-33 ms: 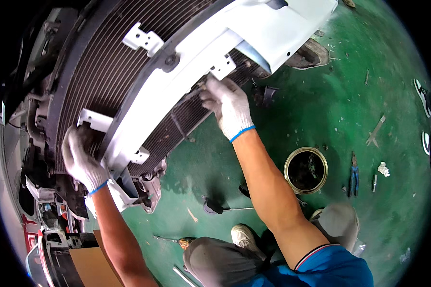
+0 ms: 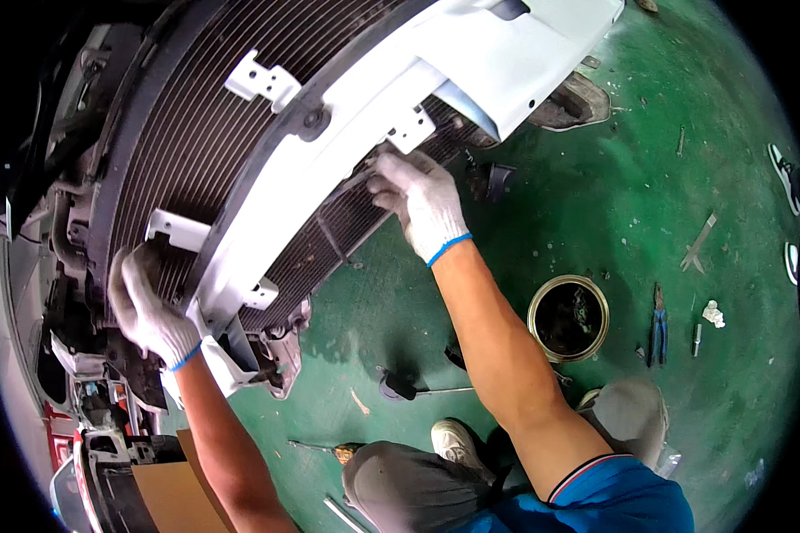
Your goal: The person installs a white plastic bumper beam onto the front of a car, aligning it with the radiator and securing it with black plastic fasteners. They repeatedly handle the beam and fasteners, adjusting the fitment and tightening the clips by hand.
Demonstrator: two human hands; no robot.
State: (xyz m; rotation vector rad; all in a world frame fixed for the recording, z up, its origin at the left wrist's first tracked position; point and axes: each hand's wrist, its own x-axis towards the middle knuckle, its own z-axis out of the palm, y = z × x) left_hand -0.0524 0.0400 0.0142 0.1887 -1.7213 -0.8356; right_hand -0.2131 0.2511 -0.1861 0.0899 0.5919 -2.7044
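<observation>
A white curved beam [image 2: 284, 186] crosses a dark finned radiator [image 2: 196, 115], with white brackets [image 2: 262, 84] along it. My left hand [image 2: 148, 311], in a pale knit glove with a blue cuff, is curled at the radiator's lower left, just below a white bracket [image 2: 176, 229]; its fingertips are partly hidden. My right hand [image 2: 422, 204], gloved the same way, has bent fingers at the beam's underside, below another bracket [image 2: 409, 129], against a thin dark piece [image 2: 360, 178]. I cannot make out what either hand grips.
On the green floor [image 2: 649, 178] are a round tin [image 2: 567, 318] with dark contents, blue-handled pliers [image 2: 658, 329], a screwdriver [image 2: 347, 451] and small loose parts. Cardboard [image 2: 164, 489] lies at lower left. Someone's shoes [image 2: 784, 178] show at the right edge.
My left hand has shifted slightly left and down along the radiator. My right hand has barely moved, and the whole view has shifted a little.
</observation>
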